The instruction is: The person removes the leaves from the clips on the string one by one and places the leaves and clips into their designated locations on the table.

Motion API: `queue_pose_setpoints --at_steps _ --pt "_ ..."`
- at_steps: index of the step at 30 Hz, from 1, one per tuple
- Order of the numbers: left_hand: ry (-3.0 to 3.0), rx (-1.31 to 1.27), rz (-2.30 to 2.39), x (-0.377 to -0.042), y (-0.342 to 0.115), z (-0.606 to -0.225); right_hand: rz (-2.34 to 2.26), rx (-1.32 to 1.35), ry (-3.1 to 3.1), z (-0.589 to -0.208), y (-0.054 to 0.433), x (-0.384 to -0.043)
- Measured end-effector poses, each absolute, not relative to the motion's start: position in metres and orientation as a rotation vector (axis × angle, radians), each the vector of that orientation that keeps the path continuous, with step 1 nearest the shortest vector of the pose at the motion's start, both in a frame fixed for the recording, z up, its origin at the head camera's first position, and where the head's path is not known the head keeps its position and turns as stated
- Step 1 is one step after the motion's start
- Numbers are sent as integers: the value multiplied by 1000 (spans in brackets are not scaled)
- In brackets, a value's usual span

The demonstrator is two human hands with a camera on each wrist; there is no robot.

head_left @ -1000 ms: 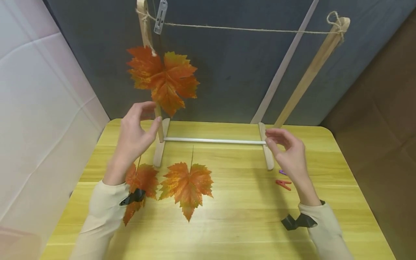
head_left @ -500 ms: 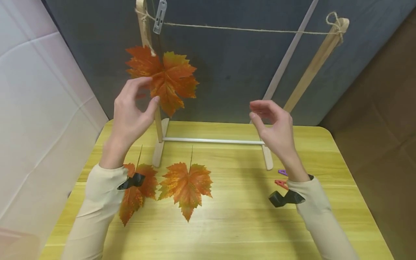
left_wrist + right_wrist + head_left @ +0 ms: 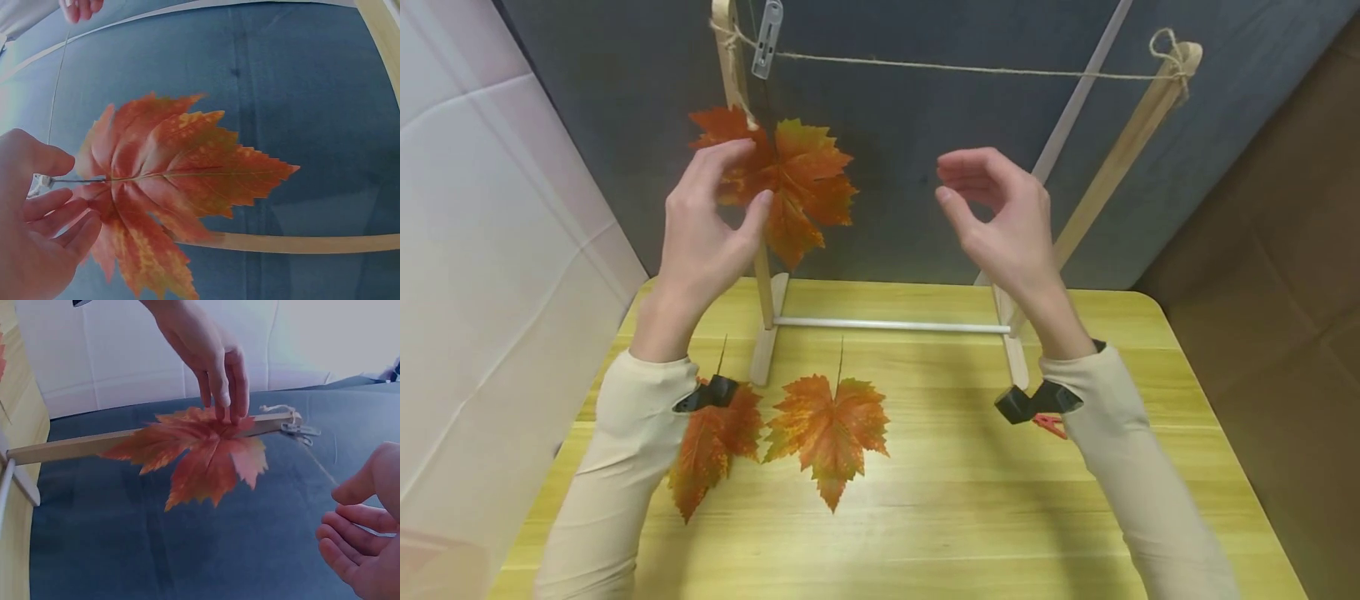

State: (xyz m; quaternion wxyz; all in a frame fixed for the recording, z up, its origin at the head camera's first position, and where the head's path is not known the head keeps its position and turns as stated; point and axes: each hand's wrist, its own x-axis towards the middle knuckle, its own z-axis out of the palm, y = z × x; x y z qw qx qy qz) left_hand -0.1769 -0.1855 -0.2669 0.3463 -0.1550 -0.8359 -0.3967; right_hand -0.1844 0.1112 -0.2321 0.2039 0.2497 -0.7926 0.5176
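An orange maple leaf (image 3: pixel 808 179) hangs by its stem from a grey clothespin (image 3: pixel 767 37) at the left end of a twine line (image 3: pixel 955 66). My left hand (image 3: pixel 703 212) is at the leaf's left side, thumb and fingers apart, covering part of it. In the left wrist view, those fingers (image 3: pixel 53 212) lie around the thin stem without closing on it; whether they touch the leaf, I cannot tell. My right hand (image 3: pixel 1003 221) is raised below the twine, fingers loosely curved and holding nothing. In the right wrist view, the twine passes behind its thumb (image 3: pixel 362 484).
Wooden posts (image 3: pixel 1120 167) carry the twine, joined low down by a white rod (image 3: pixel 891 325). Two more maple leaves, one left (image 3: pixel 718 442) and one nearer the middle (image 3: pixel 831 425), lie on the table (image 3: pixel 925 517). A red clothespin (image 3: pixel 1049 426) is partly behind my right sleeve.
Both hands have risen from beside the stand's base, the right one also moving left. My left hand now overlaps the hanging leaf. The purple clip has gone out of sight behind my right arm.
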Motion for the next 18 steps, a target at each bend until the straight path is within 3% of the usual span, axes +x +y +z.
queue_pose_setpoints --at_steps 18 --pt "-2149 -426 -1059 -189 -172 -238 1448 696 -2261 -183 68 -195"
